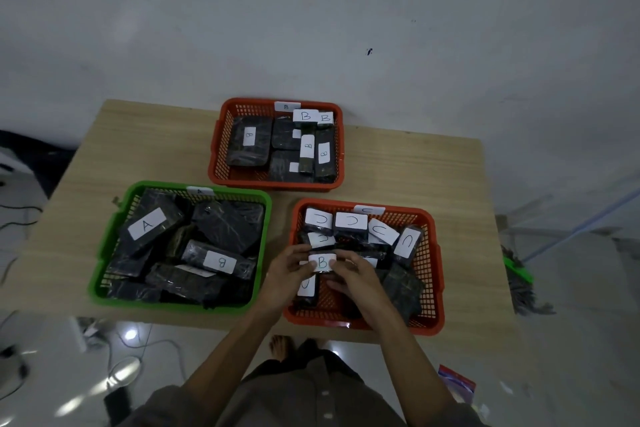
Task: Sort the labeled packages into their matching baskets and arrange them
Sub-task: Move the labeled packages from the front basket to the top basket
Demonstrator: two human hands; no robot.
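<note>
On the wooden table (398, 163), against a pale wall, three plastic baskets sit in a triangle. Green basket (104, 246), near left, tagged A: dark wrapped packages heaped loosely, one showing an A label (147, 224), another a B label (220, 262). Near-right orange basket (437, 270), tagged C: packages with C labels standing along its far side, more lying flat toward the front. Far orange basket (216, 149), tagged B: packages laid in rows, B labels up. Both hands meet over the near-right basket, close together, holding one dark package marked B (322, 263) between them, just above the C packages. Left hand (289, 269) grips its left end, thumb on the label's edge; right hand (353, 274) curls round its right end. Grey sleeves below frame centre. Mop (519, 274) leaning off the table's right edge; cables (131, 350) on the glossy floor at left.
</note>
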